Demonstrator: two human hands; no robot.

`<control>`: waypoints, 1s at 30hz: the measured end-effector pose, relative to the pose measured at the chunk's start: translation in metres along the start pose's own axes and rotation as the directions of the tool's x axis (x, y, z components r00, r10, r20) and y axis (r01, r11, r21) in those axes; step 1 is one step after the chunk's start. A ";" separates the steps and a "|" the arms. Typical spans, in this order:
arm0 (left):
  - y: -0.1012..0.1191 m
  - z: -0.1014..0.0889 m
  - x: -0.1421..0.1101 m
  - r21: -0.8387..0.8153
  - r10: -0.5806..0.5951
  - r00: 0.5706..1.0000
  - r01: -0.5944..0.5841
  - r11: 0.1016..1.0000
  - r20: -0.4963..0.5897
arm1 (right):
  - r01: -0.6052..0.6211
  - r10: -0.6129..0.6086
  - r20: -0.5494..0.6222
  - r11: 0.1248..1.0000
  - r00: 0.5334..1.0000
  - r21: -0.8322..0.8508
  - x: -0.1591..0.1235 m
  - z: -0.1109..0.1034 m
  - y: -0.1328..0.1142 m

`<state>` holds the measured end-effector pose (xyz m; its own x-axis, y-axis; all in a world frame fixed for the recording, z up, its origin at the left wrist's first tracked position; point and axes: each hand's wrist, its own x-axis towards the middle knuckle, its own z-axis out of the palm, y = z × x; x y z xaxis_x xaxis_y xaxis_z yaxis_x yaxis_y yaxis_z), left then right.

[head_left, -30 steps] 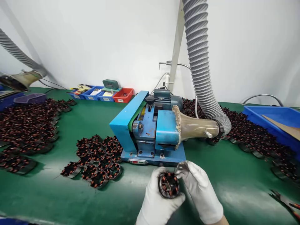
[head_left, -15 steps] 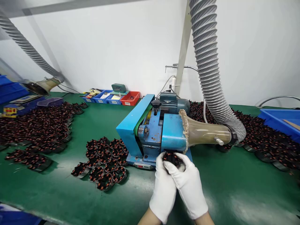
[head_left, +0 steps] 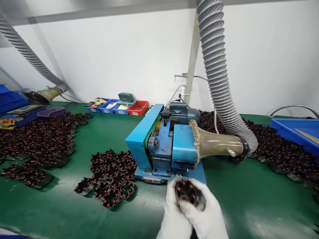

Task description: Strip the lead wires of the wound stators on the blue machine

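Note:
Between my two white-gloved hands is a motor stator (head_left: 185, 193), a ring with copper windings and black insulation, somewhat blurred. My left hand (head_left: 171, 210) wraps its left side. My right hand (head_left: 208, 209) closes round the right side, its thumb across the near edge. A thin wire end sticks up from the stator toward the machine. Just beyond my hands stands a blue belt machine (head_left: 161, 149) with a green belt, a motor behind and a brownish suction funnel (head_left: 219, 142) on its right.
Several stators (head_left: 112, 179) cluster left of the machine. Larger heaps of stators (head_left: 37, 136) lie at the far left and at the right (head_left: 269, 149). A grey hose (head_left: 215, 66) hangs into the funnel. Small blue bins and a red bin (head_left: 138, 108) stand at the back; a blue crate (head_left: 296, 132) stands right.
My hands have drawn the stator back from the machine's front edge, toward me and lower in view. A gap now shows between them and the machine. The camera view has shifted slightly.

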<state>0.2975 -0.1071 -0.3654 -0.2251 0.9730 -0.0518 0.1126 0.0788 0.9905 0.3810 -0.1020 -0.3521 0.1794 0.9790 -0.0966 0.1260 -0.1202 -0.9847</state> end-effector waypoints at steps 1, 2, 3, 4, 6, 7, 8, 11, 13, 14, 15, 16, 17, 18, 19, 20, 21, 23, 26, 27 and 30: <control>-0.003 -0.006 -0.005 0.035 0.013 0.999 -0.014 0.999 0.030 | -0.032 0.028 0.046 0.995 0.999 0.096 -0.007 -0.003 0.006; -0.005 -0.012 -0.009 0.048 0.024 0.998 -0.027 0.998 0.054 | -0.054 0.036 0.098 0.981 0.995 0.185 -0.013 -0.008 0.011; -0.006 -0.018 -0.011 0.047 0.046 0.996 -0.050 0.998 0.073 | -0.073 0.035 0.156 0.967 0.987 0.245 -0.017 -0.012 0.015; -0.005 -0.023 -0.012 0.051 0.089 0.991 -0.094 0.994 0.097 | -0.083 0.027 0.205 0.960 0.978 0.268 -0.019 -0.017 0.017; -0.002 -0.031 -0.011 0.104 0.221 0.962 -0.240 0.965 0.162 | -0.084 0.027 0.247 0.971 0.969 0.222 -0.019 -0.024 0.017; 0.001 -0.033 -0.010 0.140 0.277 0.941 -0.307 0.941 0.196 | -0.088 0.039 0.252 0.979 0.967 0.186 -0.018 -0.027 0.016; 0.006 -0.034 -0.009 0.177 0.302 0.926 -0.344 0.922 0.228 | -0.097 0.055 0.251 0.982 0.966 0.160 -0.016 -0.028 0.013; 0.019 -0.031 -0.008 0.222 0.165 0.955 -0.222 0.949 0.247 | -0.161 0.110 0.250 0.968 0.962 0.193 -0.012 -0.029 0.003; 0.025 -0.028 -0.011 0.133 -0.029 0.974 -0.001 0.991 0.226 | -0.217 0.143 0.269 0.939 0.952 0.268 -0.011 -0.030 -0.003; 0.027 -0.027 -0.012 0.024 -0.120 0.964 0.118 0.993 0.238 | -0.256 0.159 0.304 0.916 0.939 0.310 -0.011 -0.032 -0.006; 0.027 -0.027 -0.014 -0.101 -0.189 0.944 0.223 0.970 0.270 | -0.300 0.167 0.358 0.884 0.919 0.359 -0.011 -0.035 -0.008; 0.027 -0.028 -0.015 -0.223 -0.226 0.921 0.304 0.926 0.319 | -0.338 0.161 0.409 0.846 0.898 0.411 -0.012 -0.038 -0.010; 0.027 -0.030 -0.016 -0.330 -0.226 0.901 0.355 0.875 0.370 | -0.352 0.138 0.434 0.812 0.890 0.465 -0.012 -0.042 -0.011; 0.026 -0.032 -0.017 -0.412 -0.200 0.890 0.376 0.830 0.409 | -0.327 0.101 0.417 0.792 0.903 0.516 -0.012 -0.046 -0.011; 0.026 -0.035 -0.018 -0.481 -0.163 0.883 0.386 0.787 0.441 | -0.254 0.036 0.371 0.790 0.928 0.558 -0.012 -0.049 -0.012; 0.025 -0.038 -0.018 -0.547 -0.124 0.873 0.399 0.735 0.471 | -0.147 -0.049 0.312 0.806 0.949 0.573 -0.012 -0.051 -0.011; 0.025 -0.041 -0.018 -0.615 -0.085 0.857 0.431 0.660 0.509 | -0.035 -0.135 0.270 0.839 0.953 0.543 -0.011 -0.052 -0.011; 0.025 -0.044 -0.019 -0.712 0.003 0.818 0.499 0.494 0.575 | 0.169 -0.287 0.280 0.909 0.916 0.380 -0.010 -0.051 -0.012; 0.027 -0.042 -0.019 -0.761 0.114 0.779 0.552 0.341 0.616 | 0.404 -0.435 0.325 0.901 0.840 0.161 -0.008 -0.045 -0.018; 0.028 -0.041 -0.020 -0.764 0.132 0.772 0.562 0.317 0.622 | 0.457 -0.483 0.320 0.876 0.815 0.157 -0.007 -0.042 -0.020; 0.032 -0.037 -0.022 -0.708 0.120 0.725 0.601 0.371 0.678 | 0.430 -0.503 0.255 0.854 0.826 0.292 -0.003 -0.035 -0.027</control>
<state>0.2700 -0.1341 -0.3273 0.5065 0.8622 -0.0051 -0.7789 0.4601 0.4261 0.4115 -0.1072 -0.3205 -0.1636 0.9111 0.3782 -0.1005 0.3660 -0.9252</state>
